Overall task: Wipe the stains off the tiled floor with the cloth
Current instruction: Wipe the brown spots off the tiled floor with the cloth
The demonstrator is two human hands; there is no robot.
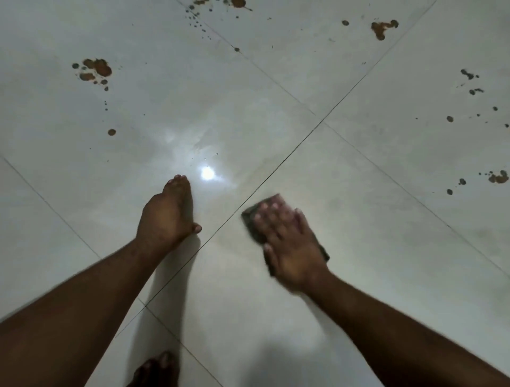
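My right hand (289, 243) lies flat on a dark cloth (251, 219) and presses it onto the pale tiled floor (372, 262), fingers straight and spread; the hand looks motion-blurred. My left hand (168, 212) rests on the floor to the left of it, fingers straight and together, holding nothing. Brown stains mark the tiles farther out: a cluster at the far left (95, 70), one at the top right (382, 29), spots at the right edge (498, 177), and splatter along the top (237, 3).
Thin grout lines (321, 124) cross the glossy tiles diagonally. A bright light reflection (207, 173) shines just beyond my left hand. My bare foot (156, 370) shows at the bottom edge.
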